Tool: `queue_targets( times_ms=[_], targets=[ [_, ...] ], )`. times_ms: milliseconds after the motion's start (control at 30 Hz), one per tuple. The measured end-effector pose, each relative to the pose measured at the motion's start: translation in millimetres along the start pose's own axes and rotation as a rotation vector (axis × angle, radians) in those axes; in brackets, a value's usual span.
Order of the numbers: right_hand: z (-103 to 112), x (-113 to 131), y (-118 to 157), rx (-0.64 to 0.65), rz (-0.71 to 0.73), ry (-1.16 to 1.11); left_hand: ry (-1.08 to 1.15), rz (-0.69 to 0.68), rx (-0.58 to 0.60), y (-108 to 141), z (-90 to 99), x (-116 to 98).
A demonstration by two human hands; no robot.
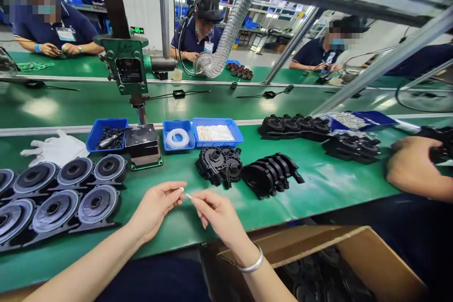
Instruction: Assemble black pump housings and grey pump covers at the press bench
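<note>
My left hand (157, 207) and my right hand (216, 214) meet over the green table, fingertips pinched close together. Between them shows a small white piece (188, 196), pinched by my right thumb and finger. What the left fingertips hold, if anything, is too small to make out. Just beyond lie a black moulded housing (217, 163) with round ports and a row of stacked black housings (272, 174). To the left sit several black round covers (97, 204) with pale rings around their rims.
Behind stand a blue bin (91, 144) of black parts, a press (141, 139), a blue bin (180, 147) with white rings and a blue tray (219, 143) of small white parts. A white glove (58, 146) lies left. Another person's hand (412, 167) is at right, a cardboard box (385, 255) below.
</note>
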State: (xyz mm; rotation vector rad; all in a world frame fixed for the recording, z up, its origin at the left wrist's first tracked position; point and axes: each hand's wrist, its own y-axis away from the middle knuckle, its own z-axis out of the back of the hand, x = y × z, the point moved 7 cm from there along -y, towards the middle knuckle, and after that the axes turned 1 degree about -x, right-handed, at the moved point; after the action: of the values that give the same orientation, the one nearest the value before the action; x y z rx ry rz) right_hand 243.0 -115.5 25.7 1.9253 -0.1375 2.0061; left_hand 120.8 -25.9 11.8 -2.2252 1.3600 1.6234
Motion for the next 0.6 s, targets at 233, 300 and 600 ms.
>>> queue_targets(
  times_ms=[233,300,600],
  targets=[
    [-3.1,-12.1,-3.9,-0.019,-0.073,-0.098,0.072,0.073,0.033,-4.9,-5.5,3.4],
    [-4.0,-10.9,-3.2,-0.02,-0.084,-0.103,0.175,0.15,0.027,-6.3,-7.7,9.0],
    [-4.7,-3.0,-4.9,-0.093,-0.073,-0.077,0.265,0.186,0.028,-8.0,-15.0,14.1]
  ],
)
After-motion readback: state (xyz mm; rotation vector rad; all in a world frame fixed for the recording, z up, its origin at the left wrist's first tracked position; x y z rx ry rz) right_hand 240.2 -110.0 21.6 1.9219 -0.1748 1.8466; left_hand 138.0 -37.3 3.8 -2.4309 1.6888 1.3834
